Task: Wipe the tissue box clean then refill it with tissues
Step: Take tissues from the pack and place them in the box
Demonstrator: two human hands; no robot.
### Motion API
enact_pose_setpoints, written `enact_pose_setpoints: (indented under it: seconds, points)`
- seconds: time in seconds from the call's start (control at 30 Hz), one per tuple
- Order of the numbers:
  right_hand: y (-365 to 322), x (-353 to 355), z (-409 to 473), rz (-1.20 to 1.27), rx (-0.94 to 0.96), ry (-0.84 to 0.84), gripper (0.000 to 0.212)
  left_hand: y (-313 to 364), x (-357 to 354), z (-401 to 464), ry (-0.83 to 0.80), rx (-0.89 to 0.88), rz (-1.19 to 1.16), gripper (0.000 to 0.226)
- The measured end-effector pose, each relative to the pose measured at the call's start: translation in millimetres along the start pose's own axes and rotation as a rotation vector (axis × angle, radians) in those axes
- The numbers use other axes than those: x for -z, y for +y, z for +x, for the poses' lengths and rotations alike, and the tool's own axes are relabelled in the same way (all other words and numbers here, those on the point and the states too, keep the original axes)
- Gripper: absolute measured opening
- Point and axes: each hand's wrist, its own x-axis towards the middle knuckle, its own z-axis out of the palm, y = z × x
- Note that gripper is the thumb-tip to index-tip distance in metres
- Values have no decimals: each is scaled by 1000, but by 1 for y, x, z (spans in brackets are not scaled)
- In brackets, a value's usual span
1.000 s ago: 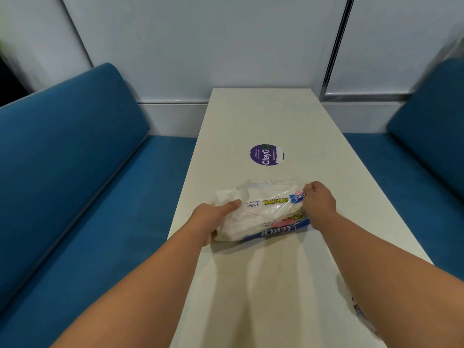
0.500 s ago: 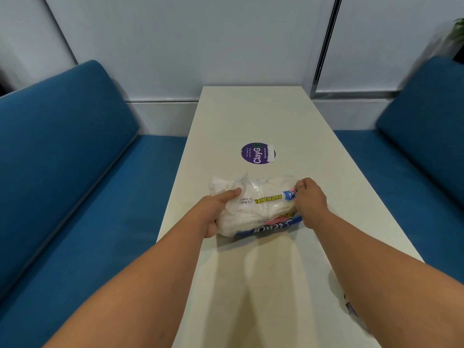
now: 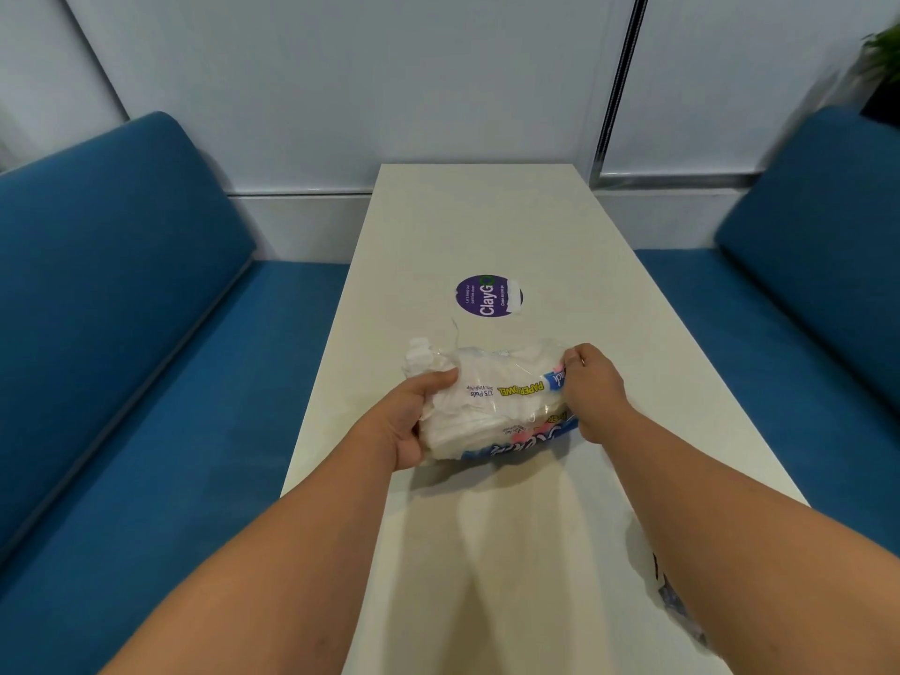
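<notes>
So compared with half a second back, not much has changed in the grip: both hands are on the tissue pack (image 3: 492, 399) same as before, and it sits at about the same spot on the worktop (image 3: 487, 226), just my side of the round purple sticker (image 3: 488, 295). The view has swung a bit, so a plant (image 3: 884, 65) now peeks in at the top right corner. The loose wad of tissue sticking out of the pack's left end looks a touch more exposed than it did.

My left hand (image 3: 414, 421) is wrapped round the left end of the pack, thumb on top, fingers curled underneath. My right hand (image 3: 591, 392) is pinching the plastic wrap at the right end, fingers bunched on the blue printed strip. The pack is tilted up toward me a little, near edge lifted; I can't tell whether the far edge touches the worktop.

Room-wise: the pack sits nearer the left long edge than the right, and the left hand is close to that edge. Beyond the sticker the surface runs on to the wall. A blue bench (image 3: 121, 358) flanks the left side and a second blue bench (image 3: 803, 285) flanks the right. Under my right forearm, near the right edge, there's some crumpled clear plastic (image 3: 682, 611), mostly hidden by the arm.
</notes>
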Motion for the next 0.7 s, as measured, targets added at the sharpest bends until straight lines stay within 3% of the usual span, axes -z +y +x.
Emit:
enact_pose_setpoints:
  seconds: [0.17, 0.27, 0.37, 0.47, 0.6, 0.7]
  points:
    - [1, 0, 0, -13, 17, 10, 26, -2, 5, -2, 20, 63, 16, 52]
    - [1, -2, -1, -30, 16, 44, 26, -4, 10, -4, 53, 72, -14, 43]
    - [1, 2, 2, -47, -12, 105, 24, -2, 27, -15, 103, 13, -12, 20]
    - [0, 10, 5, -95, -6, 120, 27, -2, 52, -28, 155, -23, -16, 14]
    - [2, 6, -1, -188, -27, -56, 36, -7, 65, -37, 130, -24, -20, 19]
    - [8, -3, -7, 12, -157, -270, 33, -9, 57, -38, 93, -43, -29, 22]
